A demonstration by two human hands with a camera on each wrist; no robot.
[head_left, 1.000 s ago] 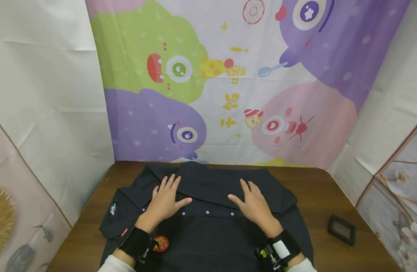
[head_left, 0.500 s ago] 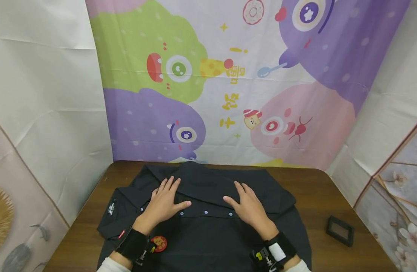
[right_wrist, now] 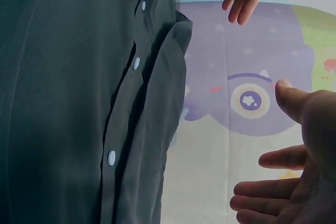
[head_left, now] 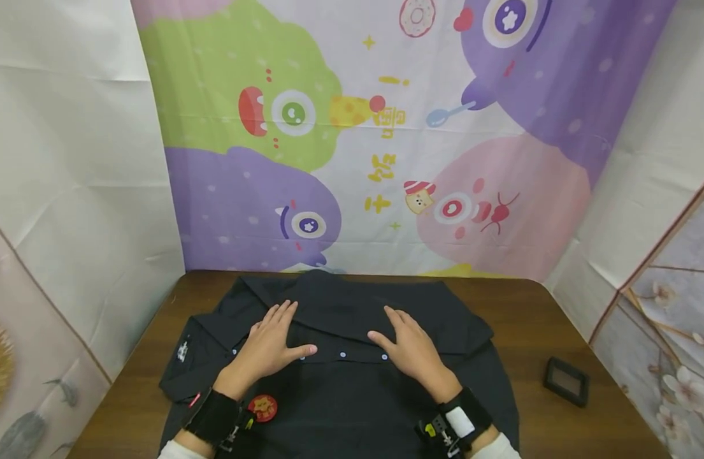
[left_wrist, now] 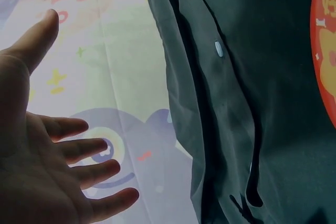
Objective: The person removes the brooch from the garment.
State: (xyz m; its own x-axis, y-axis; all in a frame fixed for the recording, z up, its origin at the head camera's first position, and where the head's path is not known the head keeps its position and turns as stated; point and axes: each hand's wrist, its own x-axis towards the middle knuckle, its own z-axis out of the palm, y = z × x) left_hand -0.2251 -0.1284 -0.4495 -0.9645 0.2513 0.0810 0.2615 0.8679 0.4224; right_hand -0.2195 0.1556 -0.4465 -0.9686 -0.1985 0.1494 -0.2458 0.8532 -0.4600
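Observation:
A dark button-front shirt point(head_left: 352, 408) lies spread on the table, folded over at its far end. A row of pale buttons point(head_left: 343, 354) crosses it from side to side. Over its left half is my left hand point(head_left: 265, 350), palm down with fingers extended, holding nothing. My right hand point(head_left: 409, 347) has the same pose above the right half, thumb pointing inward. Both wrist views show a gap between hand and cloth. Beside my left wrist, a round red patch with a yellow figure point(head_left: 263, 408) sits on the shirt.
A small black rectangular frame point(head_left: 566, 381) lies on the brown table point(head_left: 524, 319) at the right. Behind the table's far edge hangs a cartoon-printed cloth point(head_left: 380, 242). Pale sheets point(head_left: 88, 159) line the sides.
My right hand has drifted a little left, closer to the left hand. My left hand has dropped back slightly. The view has shifted a bit; the shirt lies as before.

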